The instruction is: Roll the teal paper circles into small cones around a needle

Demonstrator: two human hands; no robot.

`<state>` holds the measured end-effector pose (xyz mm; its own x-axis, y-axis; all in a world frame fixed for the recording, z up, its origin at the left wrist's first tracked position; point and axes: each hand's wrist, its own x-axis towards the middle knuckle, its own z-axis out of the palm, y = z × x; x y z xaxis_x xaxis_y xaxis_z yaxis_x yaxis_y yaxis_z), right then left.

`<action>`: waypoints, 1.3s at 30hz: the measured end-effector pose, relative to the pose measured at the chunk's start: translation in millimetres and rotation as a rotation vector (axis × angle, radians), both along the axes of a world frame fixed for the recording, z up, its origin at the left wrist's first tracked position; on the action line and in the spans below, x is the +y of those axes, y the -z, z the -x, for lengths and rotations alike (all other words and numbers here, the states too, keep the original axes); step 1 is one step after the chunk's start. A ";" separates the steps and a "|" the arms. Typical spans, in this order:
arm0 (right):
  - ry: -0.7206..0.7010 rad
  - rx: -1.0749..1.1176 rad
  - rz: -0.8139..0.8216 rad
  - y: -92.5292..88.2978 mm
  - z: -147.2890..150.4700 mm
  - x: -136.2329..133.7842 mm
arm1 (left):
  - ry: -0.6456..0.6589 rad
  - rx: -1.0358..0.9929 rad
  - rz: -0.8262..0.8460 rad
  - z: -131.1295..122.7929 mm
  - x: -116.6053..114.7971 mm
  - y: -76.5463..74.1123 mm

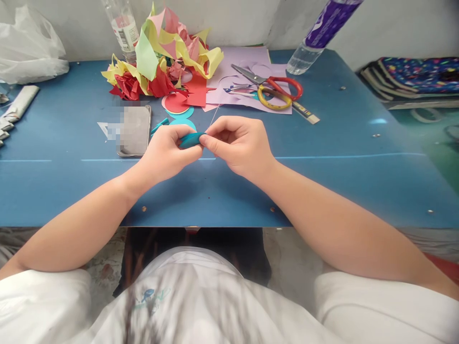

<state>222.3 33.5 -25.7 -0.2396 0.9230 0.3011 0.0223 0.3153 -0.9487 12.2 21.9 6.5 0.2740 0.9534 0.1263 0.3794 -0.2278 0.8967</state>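
Observation:
Above the table's front half, a small folded piece of teal-blue paper [191, 140] is held between my two hands. My left hand [167, 150] grips its left part between thumb and fingers. At its right end, the thumb and forefinger of my right hand [244, 143] pinch the paper. A thin pale line, perhaps a thread or thin stick, rises behind the right fingertips; its lower end is hidden. Just beyond my hands lie blue paper circles [182, 123] and a red paper circle [175, 102].
Crumpled red, pink and yellow paper [161, 57] sits at the back, beside purple sheets [224, 62] with scissors [265, 86] and a cutter [304, 113] on them. A phone [134, 131] lies left of my hands. A purple-labelled bottle [319, 38] stands back right; a plastic bag [30, 45] is far left.

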 end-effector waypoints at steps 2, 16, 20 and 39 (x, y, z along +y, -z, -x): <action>0.029 0.001 0.010 -0.6 1.1 -1.4 | -0.006 0.014 -0.017 -1.3 -1.5 0.2; -0.070 -0.062 -0.112 -1.2 -7.8 6.1 | -0.006 -0.005 0.094 0.0 -4.6 -6.0; -0.069 -0.072 -0.121 0.7 -9.0 9.1 | -0.004 -0.029 0.160 0.2 -3.5 -5.1; -0.104 0.010 0.100 -4.8 -3.8 8.9 | 0.043 -0.142 0.199 5.5 1.3 0.4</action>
